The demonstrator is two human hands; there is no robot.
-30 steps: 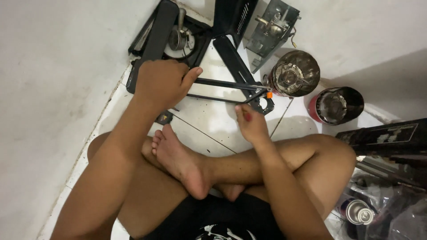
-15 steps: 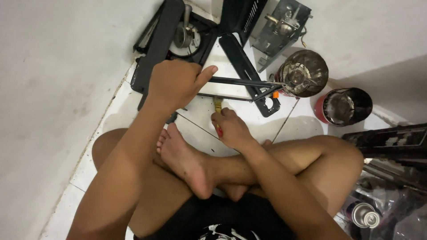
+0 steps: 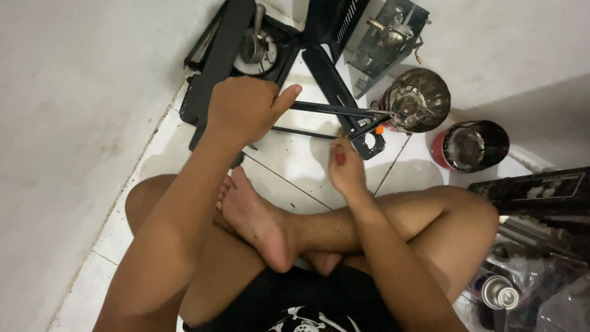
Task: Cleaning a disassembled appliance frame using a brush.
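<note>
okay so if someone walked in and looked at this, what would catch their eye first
First, the left hand gripping the black metal frame of a taken-apart stove on the white tiled floor, at top centre. Just right of it, the right hand holds a small red-handled tool near the frame's corner. Farther right stand a shiny round metal burner part and a red-rimmed can.

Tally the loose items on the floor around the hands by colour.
Black stove frame pieces: 3
Silver burner assemblies: 2
Red cup-shaped part: 1
Red-handled screwdriver in the right hand: 1
Total: 7
</note>
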